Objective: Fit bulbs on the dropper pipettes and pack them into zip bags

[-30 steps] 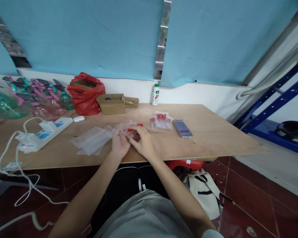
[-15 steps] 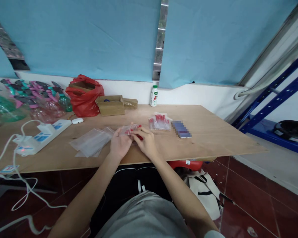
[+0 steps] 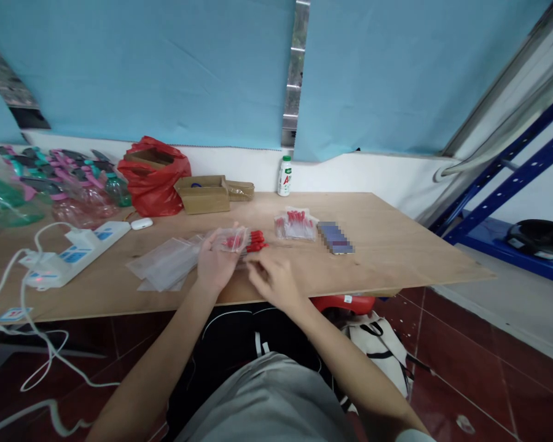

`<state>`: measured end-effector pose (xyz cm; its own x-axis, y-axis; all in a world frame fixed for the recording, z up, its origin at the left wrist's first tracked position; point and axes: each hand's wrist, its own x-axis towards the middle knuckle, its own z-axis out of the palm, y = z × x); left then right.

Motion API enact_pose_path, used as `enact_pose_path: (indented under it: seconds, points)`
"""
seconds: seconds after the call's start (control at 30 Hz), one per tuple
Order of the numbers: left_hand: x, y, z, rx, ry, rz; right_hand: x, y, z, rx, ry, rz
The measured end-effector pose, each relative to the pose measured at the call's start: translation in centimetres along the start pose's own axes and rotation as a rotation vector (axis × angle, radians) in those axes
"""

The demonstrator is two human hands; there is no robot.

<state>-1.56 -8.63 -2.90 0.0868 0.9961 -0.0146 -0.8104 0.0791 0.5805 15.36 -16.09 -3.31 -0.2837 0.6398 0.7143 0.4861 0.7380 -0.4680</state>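
My left hand (image 3: 217, 264) holds a clear zip bag (image 3: 234, 238) between thumb and fingers, and red pieces show through its plastic. Just right of the bag, a small pile of red-ended slim pieces (image 3: 257, 240) lies on the table; their exact kind is too small to make out. My right hand (image 3: 276, 279) hovers close in front of this pile, fingers bent, thumb apart from them, with nothing visible in its grasp. Flat, clear bags (image 3: 166, 263) lie overlapping to the left of my left hand. Farther right rest filled bags (image 3: 297, 226) with similar red-ended pieces.
A phone (image 3: 335, 238) lies right of the filled bags. Behind stand a white bottle (image 3: 284, 177), an open cardboard box (image 3: 203, 195) and a red plastic bag (image 3: 154, 184). Spray bottles (image 3: 80, 196) and a power strip (image 3: 80, 253) with cables occupy the left.
My right hand has drawn away from the bag, toward me and slightly right. My left hand has shifted a little left with the bag, leaving the red-ended pile in plainer view.
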Motion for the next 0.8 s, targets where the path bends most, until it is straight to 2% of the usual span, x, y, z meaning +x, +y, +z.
enact_pose_path:
  seconds: [0.07, 0.13, 0.23, 0.37, 0.5, 0.6, 0.7, 0.8]
  points:
    - [0.2, 0.3, 0.0, -0.051, 0.01, 0.014, -2.1, -1.1, 0.6, 0.007, -0.208, -0.095]
    - [0.4, 0.5, 0.0, -0.101, 0.035, 0.027, -4.5, -1.3, 1.6, -0.001, -0.502, -0.142]
    - [0.6, 0.6, -0.2, -0.122, 0.061, 0.034, -8.1, -0.5, 3.9, -0.12, -0.903, -0.055]
    - [0.7, 0.4, -0.3, -0.125, 0.057, -0.001, -11.1, 0.7, 6.5, -0.238, -1.141, 0.052]
    - [0.7, 0.3, -0.3, -0.133, 0.062, 0.011, -11.8, 0.5, 7.8, -0.33, -1.143, 0.051]
    - [0.7, 0.3, -0.3, -0.111, 0.052, -0.004, -11.3, 0.1, 7.3, -0.323, -1.103, 0.034]
    - [0.7, 0.4, -0.1, -0.089, 0.039, 0.019, -9.5, 0.0, 5.3, -0.207, -0.97, 0.056]
    - [0.6, 0.6, 0.1, -0.072, 0.028, 0.047, -6.7, -0.1, 2.0, 0.08, -0.762, 0.123]
